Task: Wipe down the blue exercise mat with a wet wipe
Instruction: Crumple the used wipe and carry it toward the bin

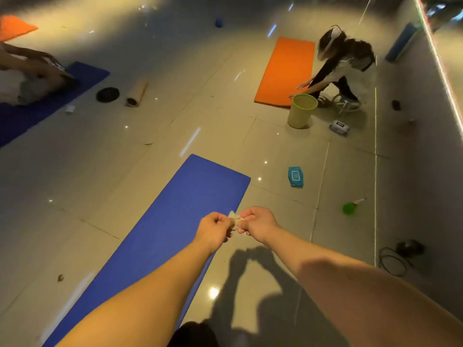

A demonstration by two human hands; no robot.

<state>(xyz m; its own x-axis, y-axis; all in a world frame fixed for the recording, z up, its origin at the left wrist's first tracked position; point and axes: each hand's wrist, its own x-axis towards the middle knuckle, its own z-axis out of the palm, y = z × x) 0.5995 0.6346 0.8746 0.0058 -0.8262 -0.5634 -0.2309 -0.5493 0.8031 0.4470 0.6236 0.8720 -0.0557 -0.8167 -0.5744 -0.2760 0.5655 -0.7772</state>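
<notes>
Your left hand (215,227) and right hand (258,221) meet over the right edge of the blue exercise mat (190,191). Both have their fingers curled, and together they pinch a small, bunched white wet wipe (234,217) between them. The mat lies flat on the tiled floor (125,171), running away from you. Just off the mat's far right corner, a teal wipe pack (296,176) lies on the tiles. Further to the right of the mat, a green spray bottle (350,207) lies on its side. Well beyond the mat's far end stands a pale yellow bin (302,110). Past that, another person (345,63) crouches with both hands on an orange mat (285,71).
</notes>
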